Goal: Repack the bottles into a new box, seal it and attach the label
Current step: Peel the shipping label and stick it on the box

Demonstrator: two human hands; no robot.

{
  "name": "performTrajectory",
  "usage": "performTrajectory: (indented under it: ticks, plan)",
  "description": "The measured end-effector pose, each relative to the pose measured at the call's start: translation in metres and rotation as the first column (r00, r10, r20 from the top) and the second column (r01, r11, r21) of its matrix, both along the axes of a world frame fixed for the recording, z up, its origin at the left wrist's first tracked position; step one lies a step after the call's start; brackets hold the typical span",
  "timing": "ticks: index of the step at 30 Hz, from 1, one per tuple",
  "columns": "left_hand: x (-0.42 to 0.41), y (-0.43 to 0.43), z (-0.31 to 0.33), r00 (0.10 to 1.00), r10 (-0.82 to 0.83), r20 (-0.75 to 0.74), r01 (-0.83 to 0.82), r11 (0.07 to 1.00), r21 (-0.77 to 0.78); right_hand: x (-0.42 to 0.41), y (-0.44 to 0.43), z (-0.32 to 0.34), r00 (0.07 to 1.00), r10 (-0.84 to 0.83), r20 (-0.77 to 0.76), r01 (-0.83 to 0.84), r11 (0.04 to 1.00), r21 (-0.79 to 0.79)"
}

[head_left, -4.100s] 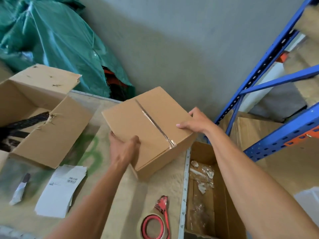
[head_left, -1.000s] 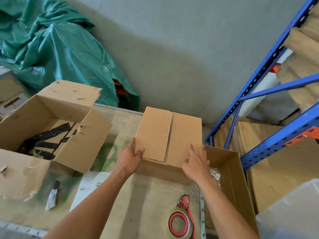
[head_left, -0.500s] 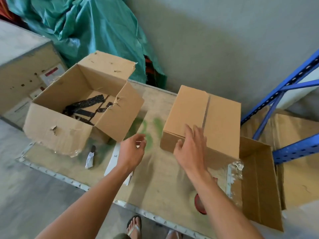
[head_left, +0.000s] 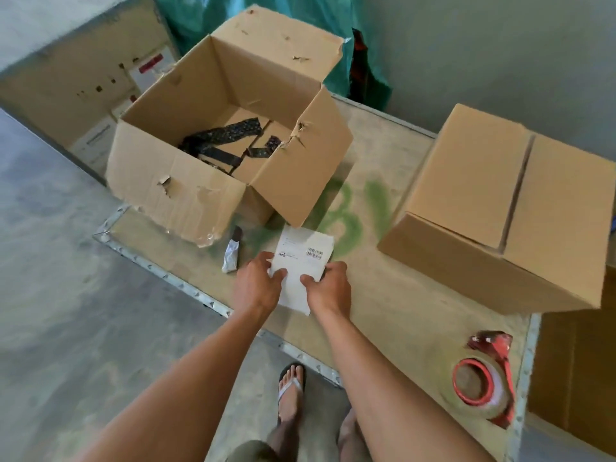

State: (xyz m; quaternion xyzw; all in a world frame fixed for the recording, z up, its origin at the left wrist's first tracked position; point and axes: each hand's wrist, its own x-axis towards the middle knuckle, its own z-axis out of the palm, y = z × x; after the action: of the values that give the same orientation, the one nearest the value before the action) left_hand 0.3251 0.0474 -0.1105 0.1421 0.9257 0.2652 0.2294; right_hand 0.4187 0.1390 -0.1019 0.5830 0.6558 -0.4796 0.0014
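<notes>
Table [head_left: 416, 315]: pale work surface with green sprayed lettering; everything below sits on it.
Old box [head_left: 230, 135]: large, torn, flaps open, far-left part of the table; only black strips visible inside, no bottles in sight.
New box [head_left: 500, 201]: at the far right, flaps folded shut, centre seam running away from the person; no tape visible along that seam from here, so sealing looks not yet done.
Tape dispenser [head_left: 483, 385]: red, near-right corner, untouched, well apart from both hands.
Label [head_left: 301, 261]: white sheet with barcode at its far end, near edge of the table, between the two boxes; long axis points away from the person.
Small knife or tube [head_left: 233, 255]: just left of the label; too small to identify.
Left hand [head_left: 256, 281]: thumb and fingers pinching the label's near-left edge.
Right hand [head_left: 328, 285]: pinching the near-right edge.
Key relation: new box lies right and forward of the grip, so the right hand is nearer; label would travel rightward, probably after taping.
</notes>
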Motion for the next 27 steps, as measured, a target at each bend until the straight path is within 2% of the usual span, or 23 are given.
performTrajectory:
  ticks: [5, 9, 14, 19, 25, 27]
  plan:
    - [-0.004, -0.001, -0.006, 0.999, 0.043, -0.004, -0.043, 0.999, 0.022, 0.003, 0.007, -0.003, 0.995, -0.102, 0.011, 0.102, 0.993, -0.055]
    - [-0.004, 0.000, -0.006, 1.000, 0.004, 0.022, -0.005, 1.000, 0.009, 0.009, 0.012, -0.003, 0.997, -0.072, -0.012, 0.070, 0.991, -0.110]
    - [-0.005, 0.001, -0.004, 0.999, -0.050, 0.016, 0.049, 0.999, 0.014, 0.013, 0.015, 0.005, 1.000, -0.023, -0.007, 0.022, 0.995, -0.102]
    - [-0.003, 0.010, 0.003, 0.996, -0.055, 0.076, 0.050, 0.997, 0.057, 0.020, 0.018, 0.019, 0.986, -0.102, -0.135, 0.083, 0.987, -0.140]
    - [0.006, 0.021, 0.025, 0.981, -0.072, 0.181, 0.034, 0.979, 0.202, 0.040, 0.033, 0.047, 0.949, -0.062, -0.309, 0.003, 0.982, -0.188]
    - [0.008, 0.025, 0.040, 0.962, -0.082, 0.261, 0.008, 0.962, 0.272, 0.052, 0.043, 0.064, 0.934, -0.046, -0.355, -0.029, 0.979, -0.202]
